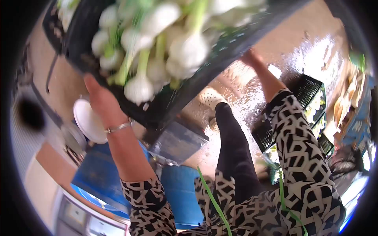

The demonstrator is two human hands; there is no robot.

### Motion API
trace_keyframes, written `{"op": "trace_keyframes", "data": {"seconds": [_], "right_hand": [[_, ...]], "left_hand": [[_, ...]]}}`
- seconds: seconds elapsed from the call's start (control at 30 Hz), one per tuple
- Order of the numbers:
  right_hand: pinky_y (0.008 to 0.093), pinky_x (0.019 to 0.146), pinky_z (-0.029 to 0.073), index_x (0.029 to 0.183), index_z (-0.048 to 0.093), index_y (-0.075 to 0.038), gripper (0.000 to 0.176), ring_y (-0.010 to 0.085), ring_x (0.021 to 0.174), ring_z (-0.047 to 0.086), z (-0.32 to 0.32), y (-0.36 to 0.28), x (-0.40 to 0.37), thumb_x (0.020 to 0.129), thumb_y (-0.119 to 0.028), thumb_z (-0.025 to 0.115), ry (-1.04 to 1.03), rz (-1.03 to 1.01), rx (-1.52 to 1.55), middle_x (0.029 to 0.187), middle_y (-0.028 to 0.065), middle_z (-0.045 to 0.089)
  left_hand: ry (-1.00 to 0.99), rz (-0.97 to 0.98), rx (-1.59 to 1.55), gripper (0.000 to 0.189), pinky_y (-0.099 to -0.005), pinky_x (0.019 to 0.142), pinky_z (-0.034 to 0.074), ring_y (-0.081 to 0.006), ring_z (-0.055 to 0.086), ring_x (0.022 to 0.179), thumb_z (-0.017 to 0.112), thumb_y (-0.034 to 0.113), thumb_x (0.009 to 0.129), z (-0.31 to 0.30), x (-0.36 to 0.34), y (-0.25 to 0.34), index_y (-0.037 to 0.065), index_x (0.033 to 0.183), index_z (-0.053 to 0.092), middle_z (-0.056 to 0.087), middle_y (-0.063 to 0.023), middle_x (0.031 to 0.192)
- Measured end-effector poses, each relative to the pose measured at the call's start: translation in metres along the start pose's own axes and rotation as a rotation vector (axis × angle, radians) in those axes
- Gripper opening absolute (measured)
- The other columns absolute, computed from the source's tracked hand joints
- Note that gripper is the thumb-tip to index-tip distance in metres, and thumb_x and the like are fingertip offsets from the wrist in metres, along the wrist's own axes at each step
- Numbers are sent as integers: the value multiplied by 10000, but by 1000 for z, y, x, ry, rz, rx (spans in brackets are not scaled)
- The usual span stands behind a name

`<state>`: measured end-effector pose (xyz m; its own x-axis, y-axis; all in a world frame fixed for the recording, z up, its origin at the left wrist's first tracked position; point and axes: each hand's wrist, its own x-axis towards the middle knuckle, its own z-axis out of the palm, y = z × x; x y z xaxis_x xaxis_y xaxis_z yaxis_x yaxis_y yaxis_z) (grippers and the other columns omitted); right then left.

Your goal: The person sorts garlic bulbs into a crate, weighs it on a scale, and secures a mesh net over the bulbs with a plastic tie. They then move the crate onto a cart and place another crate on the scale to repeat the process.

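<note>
A black plastic crate (173, 104) is held up in front of me, tilted in the view. It is heaped with white bulb onions (189, 49) that have green stalks, some blurred by motion. My left hand (103, 100), with a bracelet at the wrist, grips the crate's near left corner; its fingers are mostly hidden behind the wall. On the other side, my right hand (254, 59) holds the crate's right edge, its fingers partly hidden underneath. Long green leaves (214, 198) hang over my patterned clothing.
Wet, shining floor (315, 55) lies beyond the crate. Black crates (309, 94) with pale contents stand at right. Blue barrels (183, 192), a white round basin (88, 120) and a grey panel (179, 141) are low and left. Another crate (53, 29) touches the upper left.
</note>
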<state>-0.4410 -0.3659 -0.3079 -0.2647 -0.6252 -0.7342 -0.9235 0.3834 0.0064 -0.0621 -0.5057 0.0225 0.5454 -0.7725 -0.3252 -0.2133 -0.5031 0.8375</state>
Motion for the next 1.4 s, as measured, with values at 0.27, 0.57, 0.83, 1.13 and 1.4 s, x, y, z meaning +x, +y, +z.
{"op": "trace_keyframes", "data": {"seconds": [0.27,0.57,0.83,1.13,1.4], "right_hand": [[426,898,455,1371,356,9,694,377,1063,574,47,175,-24,854,-340,659,178,-487,149,1145,236,590],[476,954,444,1349,327,59,758,453,1124,539,-15,118,-97,861,-467,573,-108,39,-423,1228,335,525],[301,612,540,1201,527,-18,334,175,809,635,-20,-57,-106,914,-185,571,-371,-536,25,960,105,632],[263,615,506,1127,569,-60,231,128,763,616,46,-181,-238,954,-209,539,-723,-995,-570,866,65,643],[412,752,510,1114,585,-98,299,318,853,658,259,-93,-446,878,-281,595,-1067,-1590,-1375,900,107,692]], "left_hand": [[-136,-43,-319,259,-219,599,494,-97,592,678,472,250,984,-74,-54,-87,12,934,560,596,-33,775],[144,-695,12,144,-295,549,520,-169,648,639,520,128,925,-239,-297,-350,5,889,586,599,-73,765],[386,-1247,-322,149,-329,565,539,-219,663,679,657,189,812,-193,-559,-418,51,825,602,615,-92,657],[652,-1581,-624,340,-364,614,540,-263,677,629,493,278,829,-14,-731,-348,-36,845,623,667,-185,754],[1287,-2095,-1297,207,-322,404,409,-175,573,488,553,204,831,225,-828,-319,10,874,610,582,-57,641]]}}
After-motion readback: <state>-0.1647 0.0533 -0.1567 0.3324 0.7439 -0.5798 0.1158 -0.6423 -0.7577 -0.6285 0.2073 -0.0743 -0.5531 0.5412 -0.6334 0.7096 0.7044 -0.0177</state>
